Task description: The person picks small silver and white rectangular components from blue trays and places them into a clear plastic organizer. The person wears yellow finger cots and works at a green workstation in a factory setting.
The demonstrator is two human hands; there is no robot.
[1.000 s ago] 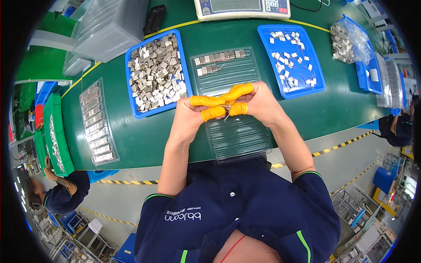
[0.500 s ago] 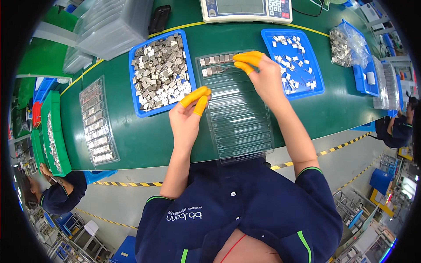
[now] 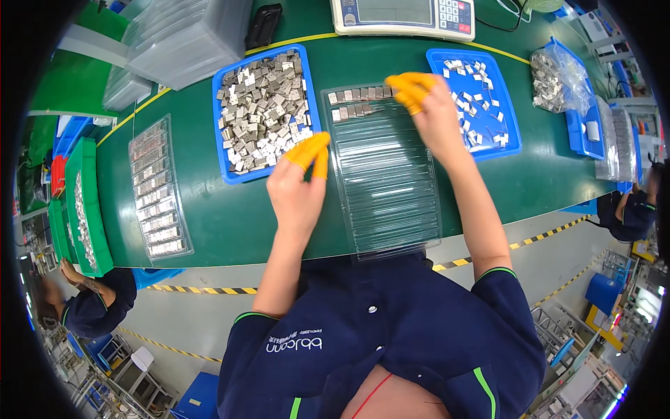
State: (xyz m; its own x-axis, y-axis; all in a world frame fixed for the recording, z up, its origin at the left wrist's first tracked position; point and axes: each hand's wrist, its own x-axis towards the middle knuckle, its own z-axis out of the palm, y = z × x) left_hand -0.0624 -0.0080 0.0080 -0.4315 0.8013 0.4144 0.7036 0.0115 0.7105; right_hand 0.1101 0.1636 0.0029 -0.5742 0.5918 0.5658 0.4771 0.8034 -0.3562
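Yellow finger cots cover fingertips on both hands. My left hand (image 3: 299, 190) hovers between the blue tray of metal parts (image 3: 265, 112) and the clear ribbed tray (image 3: 387, 188). Its thumb and forefinger come together; anything pinched there is too small to make out. My right hand (image 3: 434, 115) is over the far right corner of the clear tray, fingers bunched at the end of the first row of small metal parts (image 3: 359, 93). Those fingers hide whatever they grip. A shorter second row (image 3: 351, 111) lies just below, in the neighbouring groove.
Right of the clear tray is a blue tray (image 3: 515, 133) of white pieces with wires. A scale (image 3: 405, 31) stands at the back. On the left are a filled clear tray (image 3: 159, 188), stacked clear trays (image 3: 188, 42) and a green bin (image 3: 98, 209). Co-workers sit at both sides.
My right hand has shifted slightly right and away from me, its fingers drawing closer together. My left hand has moved slightly left relative to the clear tray. The whole view has shifted a little.
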